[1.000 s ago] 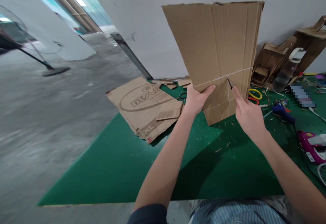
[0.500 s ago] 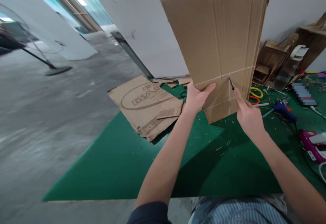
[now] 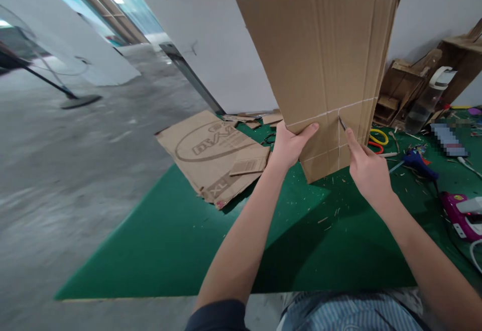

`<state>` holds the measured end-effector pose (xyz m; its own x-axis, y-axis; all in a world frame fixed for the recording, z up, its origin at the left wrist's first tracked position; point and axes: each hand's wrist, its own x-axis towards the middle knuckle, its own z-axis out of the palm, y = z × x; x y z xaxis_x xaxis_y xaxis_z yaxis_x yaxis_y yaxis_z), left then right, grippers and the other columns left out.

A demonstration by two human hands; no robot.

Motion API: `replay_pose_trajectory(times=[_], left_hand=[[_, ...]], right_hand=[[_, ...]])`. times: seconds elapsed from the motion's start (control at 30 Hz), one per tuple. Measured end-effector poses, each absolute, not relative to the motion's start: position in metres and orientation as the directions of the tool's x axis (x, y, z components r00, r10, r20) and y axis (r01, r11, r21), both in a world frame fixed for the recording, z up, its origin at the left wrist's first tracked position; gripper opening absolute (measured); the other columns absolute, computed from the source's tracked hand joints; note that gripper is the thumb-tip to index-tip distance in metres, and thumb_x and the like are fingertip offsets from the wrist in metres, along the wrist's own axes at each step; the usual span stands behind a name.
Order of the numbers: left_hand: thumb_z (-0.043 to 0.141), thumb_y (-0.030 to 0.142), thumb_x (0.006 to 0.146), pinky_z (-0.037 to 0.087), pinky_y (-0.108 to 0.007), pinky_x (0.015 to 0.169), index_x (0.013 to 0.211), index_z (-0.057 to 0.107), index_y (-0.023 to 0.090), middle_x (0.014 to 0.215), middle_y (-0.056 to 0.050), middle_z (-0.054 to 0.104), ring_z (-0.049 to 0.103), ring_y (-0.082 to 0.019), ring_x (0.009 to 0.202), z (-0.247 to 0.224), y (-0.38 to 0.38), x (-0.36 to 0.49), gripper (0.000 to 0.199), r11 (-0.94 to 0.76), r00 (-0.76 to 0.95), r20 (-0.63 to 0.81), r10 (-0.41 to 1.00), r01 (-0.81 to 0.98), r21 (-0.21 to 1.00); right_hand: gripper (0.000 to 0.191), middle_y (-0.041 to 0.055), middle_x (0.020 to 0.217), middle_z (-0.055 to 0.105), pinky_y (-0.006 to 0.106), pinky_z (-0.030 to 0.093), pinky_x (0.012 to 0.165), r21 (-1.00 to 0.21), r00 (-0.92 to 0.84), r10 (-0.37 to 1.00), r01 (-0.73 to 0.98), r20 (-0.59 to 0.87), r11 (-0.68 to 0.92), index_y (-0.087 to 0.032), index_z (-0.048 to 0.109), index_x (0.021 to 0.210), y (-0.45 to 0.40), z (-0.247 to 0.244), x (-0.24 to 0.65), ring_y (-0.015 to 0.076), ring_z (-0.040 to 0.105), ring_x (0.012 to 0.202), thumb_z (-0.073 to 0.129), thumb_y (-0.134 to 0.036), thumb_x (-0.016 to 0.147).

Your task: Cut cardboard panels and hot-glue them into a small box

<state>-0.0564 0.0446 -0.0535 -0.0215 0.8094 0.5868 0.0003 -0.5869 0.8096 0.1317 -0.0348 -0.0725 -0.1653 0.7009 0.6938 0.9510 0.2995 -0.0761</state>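
A tall cardboard sheet (image 3: 320, 60) stands tilted above the green table, with pale lines drawn across its lower part. My left hand (image 3: 291, 145) grips its left edge, thumb on the front and the other fingers hidden behind. In my right hand (image 3: 367, 168) is a slim dark craft knife (image 3: 342, 123), its tip against the cardboard on the upright pale line, just under the long cross line. The index finger stretches along the knife; the rest of the fingers curl round it.
Printed cardboard (image 3: 211, 150) lies on the green table (image 3: 150, 250) at left. Scissors with yellow and red handles (image 3: 378, 139), a blue glue gun (image 3: 419, 165), a phone (image 3: 448, 139), a clear bottle (image 3: 427, 100), a magenta device (image 3: 461, 215) and wooden boxes (image 3: 402, 82) stand right. A white partition (image 3: 218, 44) rises behind.
The knife tip has slid slightly down the upright line, and its handle sits deeper in my right hand. My left hand keeps its hold; the view has shifted a little.
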Motion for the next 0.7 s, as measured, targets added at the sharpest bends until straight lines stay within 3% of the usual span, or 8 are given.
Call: replay_pose_trajectory(times=[0.7], left_hand=[[0.076, 0.042, 0.074, 0.055, -0.041, 0.09, 0.103, 0.069, 0.021, 0.108, -0.006, 0.072, 0.067, -0.024, 0.102, -0.054, 0.045, -0.058, 0.036, -0.569, -0.013, 0.57, 0.822, 0.016, 0.822]], right_hand=[[0.075, -0.0023, 0.066, 0.054, 0.023, 0.023, 0.044, -0.007, -0.207, 0.683, 0.955, 0.7, 0.296, -0.02, 0.028, 0.153, -0.035, -0.107, 0.138, 0.0088, 0.034, 0.046, 0.036, -0.001, 0.081]])
